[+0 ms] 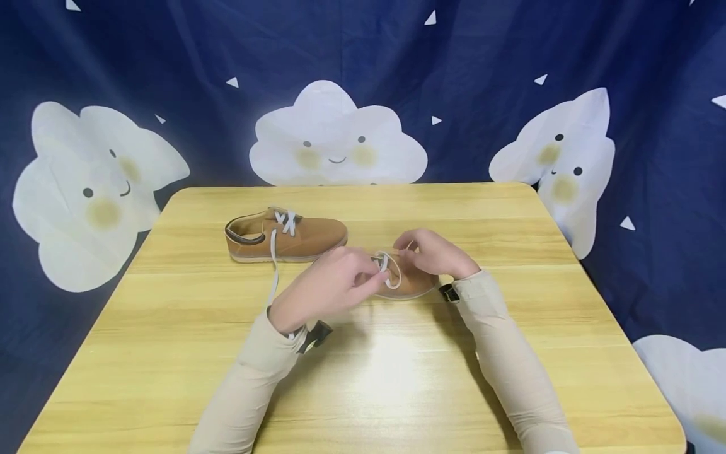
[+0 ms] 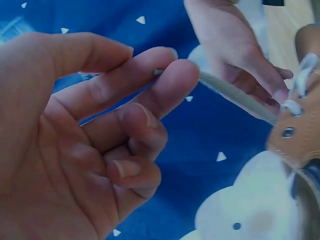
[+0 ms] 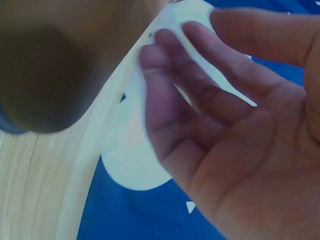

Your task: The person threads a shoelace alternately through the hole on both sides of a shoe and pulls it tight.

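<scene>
A brown shoe [image 1: 420, 282] with a white shoelace [image 2: 235, 95] lies between my hands, its heel end hidden behind the left hand. My left hand [image 1: 331, 284] pinches the lace between its fingertips, and the lace stretches from there to the shoe's eyelets in the left wrist view. Over the toe side of the shoe, my right hand [image 1: 439, 253] hovers with fingers loosely bent and thumb apart. Nothing shows between those fingers in the right wrist view. A loop of lace hangs over the shoe between the two hands.
A second brown shoe [image 1: 320, 234] stands farther back on the left, one loose lace [image 1: 275, 265] trailing onto the wooden table [image 1: 170, 353]. Behind the table hangs a dark blue curtain [image 1: 386, 50] printed with white clouds.
</scene>
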{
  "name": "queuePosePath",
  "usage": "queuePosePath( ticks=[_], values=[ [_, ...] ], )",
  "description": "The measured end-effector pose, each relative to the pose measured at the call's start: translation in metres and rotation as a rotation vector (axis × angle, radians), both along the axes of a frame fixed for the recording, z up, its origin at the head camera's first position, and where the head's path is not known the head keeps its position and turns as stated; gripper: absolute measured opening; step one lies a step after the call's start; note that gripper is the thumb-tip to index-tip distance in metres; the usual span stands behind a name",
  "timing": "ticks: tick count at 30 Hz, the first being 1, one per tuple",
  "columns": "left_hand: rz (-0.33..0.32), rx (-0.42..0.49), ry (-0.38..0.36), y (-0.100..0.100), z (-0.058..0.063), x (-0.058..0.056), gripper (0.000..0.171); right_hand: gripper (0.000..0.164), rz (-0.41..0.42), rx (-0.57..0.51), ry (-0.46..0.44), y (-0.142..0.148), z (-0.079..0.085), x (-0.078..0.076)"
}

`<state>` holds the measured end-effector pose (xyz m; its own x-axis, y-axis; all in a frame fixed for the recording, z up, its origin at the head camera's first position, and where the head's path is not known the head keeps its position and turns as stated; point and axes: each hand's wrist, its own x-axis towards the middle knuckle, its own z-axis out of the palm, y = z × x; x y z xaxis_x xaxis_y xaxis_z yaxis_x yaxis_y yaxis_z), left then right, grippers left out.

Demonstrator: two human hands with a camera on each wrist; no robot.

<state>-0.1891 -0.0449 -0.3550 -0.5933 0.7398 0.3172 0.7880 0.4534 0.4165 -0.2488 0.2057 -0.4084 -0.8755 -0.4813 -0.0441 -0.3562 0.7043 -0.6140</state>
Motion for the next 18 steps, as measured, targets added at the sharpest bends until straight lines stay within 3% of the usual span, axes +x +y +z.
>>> queuePosePath(
  ticks=[4, 11, 18],
  values=[
    [-0.027, -0.016, -0.019, -0.004, 0.008, 0.005, 0.039, 0.024, -0.018, -0.069, -0.042, -0.004, 0.002, 0.001],
    [-0.064, -0.051, -0.018, -0.009, 0.013, 0.009, 0.043, 0.035, -0.011, -0.182, -0.265, -0.009, 0.002, 0.003],
    [-0.1, -0.05, 0.004, -0.012, 0.017, 0.014, 0.042, 0.04, -0.063, -0.323, -0.25, -0.012, 0.008, 0.006]
  ],
)
